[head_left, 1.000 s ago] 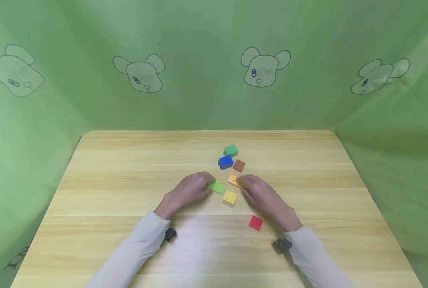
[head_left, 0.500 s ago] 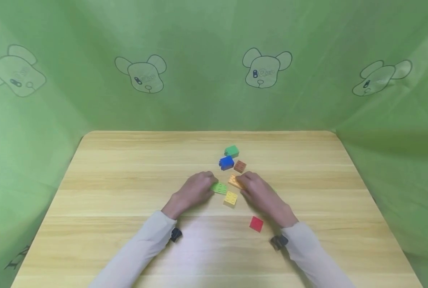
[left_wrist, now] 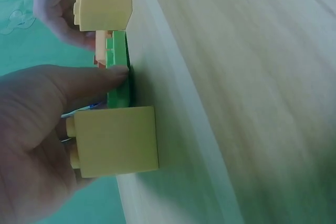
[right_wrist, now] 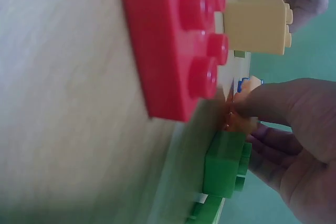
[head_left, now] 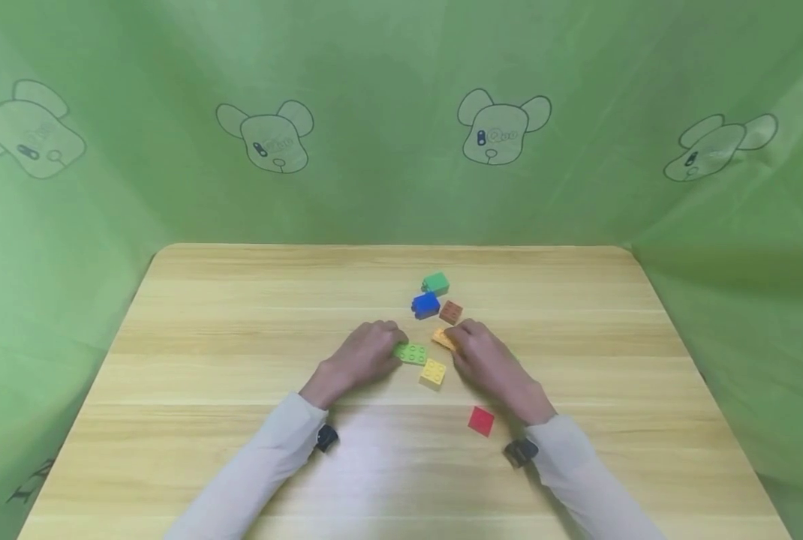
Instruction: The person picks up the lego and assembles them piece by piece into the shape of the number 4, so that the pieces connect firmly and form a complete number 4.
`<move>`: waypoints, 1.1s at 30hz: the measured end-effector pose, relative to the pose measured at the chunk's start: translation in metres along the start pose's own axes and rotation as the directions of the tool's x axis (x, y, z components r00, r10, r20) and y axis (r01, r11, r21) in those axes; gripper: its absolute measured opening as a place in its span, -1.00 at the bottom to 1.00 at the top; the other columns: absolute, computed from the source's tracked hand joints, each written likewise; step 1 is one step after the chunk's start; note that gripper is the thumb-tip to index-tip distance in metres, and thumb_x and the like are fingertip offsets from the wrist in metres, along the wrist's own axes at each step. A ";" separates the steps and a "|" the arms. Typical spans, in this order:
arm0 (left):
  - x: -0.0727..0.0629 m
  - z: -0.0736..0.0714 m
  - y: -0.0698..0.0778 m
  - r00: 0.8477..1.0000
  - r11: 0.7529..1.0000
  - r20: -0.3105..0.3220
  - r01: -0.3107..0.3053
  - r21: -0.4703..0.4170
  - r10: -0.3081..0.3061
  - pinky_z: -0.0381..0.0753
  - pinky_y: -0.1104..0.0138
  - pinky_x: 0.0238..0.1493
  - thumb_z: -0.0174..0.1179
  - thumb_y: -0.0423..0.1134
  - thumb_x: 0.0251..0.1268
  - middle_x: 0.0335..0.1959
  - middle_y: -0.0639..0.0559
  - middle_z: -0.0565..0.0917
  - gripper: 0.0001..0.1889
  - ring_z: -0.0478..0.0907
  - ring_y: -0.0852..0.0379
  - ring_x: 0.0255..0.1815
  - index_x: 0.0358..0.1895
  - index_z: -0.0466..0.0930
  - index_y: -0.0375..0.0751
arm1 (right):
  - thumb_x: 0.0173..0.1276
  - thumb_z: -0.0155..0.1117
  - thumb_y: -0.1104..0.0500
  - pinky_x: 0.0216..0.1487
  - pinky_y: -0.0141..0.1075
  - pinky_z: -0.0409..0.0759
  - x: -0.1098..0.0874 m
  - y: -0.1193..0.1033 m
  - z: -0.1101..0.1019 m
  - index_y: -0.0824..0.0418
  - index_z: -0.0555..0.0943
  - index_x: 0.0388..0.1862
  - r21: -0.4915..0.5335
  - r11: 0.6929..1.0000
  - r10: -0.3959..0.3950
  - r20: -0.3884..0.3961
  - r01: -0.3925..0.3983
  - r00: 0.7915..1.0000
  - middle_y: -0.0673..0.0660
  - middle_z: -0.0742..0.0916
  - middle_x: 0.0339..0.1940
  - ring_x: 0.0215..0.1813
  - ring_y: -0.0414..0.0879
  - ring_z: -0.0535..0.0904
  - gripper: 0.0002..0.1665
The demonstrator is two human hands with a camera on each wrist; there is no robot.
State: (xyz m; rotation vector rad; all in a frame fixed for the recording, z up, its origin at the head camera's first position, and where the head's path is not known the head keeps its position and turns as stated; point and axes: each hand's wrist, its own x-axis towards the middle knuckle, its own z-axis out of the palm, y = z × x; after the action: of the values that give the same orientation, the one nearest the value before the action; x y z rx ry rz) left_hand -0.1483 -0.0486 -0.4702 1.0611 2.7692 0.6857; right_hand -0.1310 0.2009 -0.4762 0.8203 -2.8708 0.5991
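On the bench (head_left: 293, 289), toward the middle of a loose scatter: a lime brick (head_left: 411, 354), low and studded, pinched at its left end by the fingers of the left hand (head_left: 366, 352), with the thumb (left_wrist: 118, 73) against its side. Near it, beyond and to the right, an orange brick (head_left: 443, 338), likewise pinched at its right end by the fingers of the right hand (head_left: 488, 361). Fingers narrow on both sides, with 1 brick in each hand. Clearance between held bricks and bench: hard to judge. Looks like hard moulded plastic throughout; likely to handle light and stiff, with no give under a pinch and little risk of breakage. Perhaps slightly slippery on the smooth walls, with extra bite at the studs. Best held by 2 opposite side walls, thumb on 1 and fingertips on the other, leaving studs and underside uncovered. Calls for a low grip on the lime brick, for want of wall height; probably easier on the taller yellow brick (head_left: 432, 373), just beside it and apt to get nudged. Also close in: a tan block (left_wrist: 118, 142) near the left hand, and a dark-green block (right_wrist: 226, 163) near the right.
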 end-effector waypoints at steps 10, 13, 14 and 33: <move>-0.009 -0.010 -0.003 0.997 0.988 -0.056 0.052 -0.144 -0.060 0.67 0.24 0.18 0.39 -0.34 0.32 0.08 -0.14 0.69 -0.61 0.65 0.01 0.07 0.19 0.66 -0.32 | 0.43 0.28 0.39 0.17 0.03 0.71 -0.002 0.003 -0.001 0.42 0.64 0.18 0.043 0.997 0.062 0.022 -0.063 0.998 0.35 0.75 0.04 0.11 0.22 0.70 -0.64; -0.012 -0.014 -0.004 0.994 0.983 -0.070 0.069 -0.168 -0.081 0.66 0.24 0.20 0.39 -0.30 0.34 0.10 -0.12 0.67 -0.59 0.64 0.03 0.09 0.22 0.64 -0.31 | 0.46 0.25 0.35 0.17 0.03 0.71 -0.003 0.002 -0.005 0.40 0.62 0.24 0.071 0.992 0.100 0.028 -0.102 0.995 0.34 0.75 0.06 0.13 0.22 0.69 -0.61; -0.013 -0.015 -0.004 0.993 0.980 -0.077 0.073 -0.183 -0.088 0.66 0.24 0.20 0.40 -0.30 0.34 0.11 -0.12 0.67 -0.58 0.64 0.03 0.09 0.23 0.64 -0.32 | 0.48 0.24 0.33 0.18 0.04 0.70 -0.003 0.002 -0.006 0.39 0.61 0.27 0.082 0.990 0.113 0.030 -0.115 0.993 0.34 0.75 0.08 0.15 0.22 0.69 -0.59; -0.027 -0.026 -0.003 0.980 0.905 -0.191 -0.028 -0.424 -0.059 0.72 0.15 0.13 0.23 -0.27 0.52 0.18 -0.12 0.67 -0.60 0.67 0.01 0.05 0.34 0.57 -0.27 | 0.58 0.20 0.26 -0.35 -0.25 0.73 -0.003 -0.015 -0.038 0.21 0.61 0.32 0.602 0.762 0.271 0.035 -0.237 0.962 0.23 0.58 0.44 -0.20 0.28 0.68 -0.62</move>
State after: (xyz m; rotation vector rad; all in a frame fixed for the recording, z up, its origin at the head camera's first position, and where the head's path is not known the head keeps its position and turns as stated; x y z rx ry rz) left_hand -0.1363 -0.0783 -0.4502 0.9151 2.5862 1.3853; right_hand -0.1210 0.2062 -0.4372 0.4361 -2.7636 1.6026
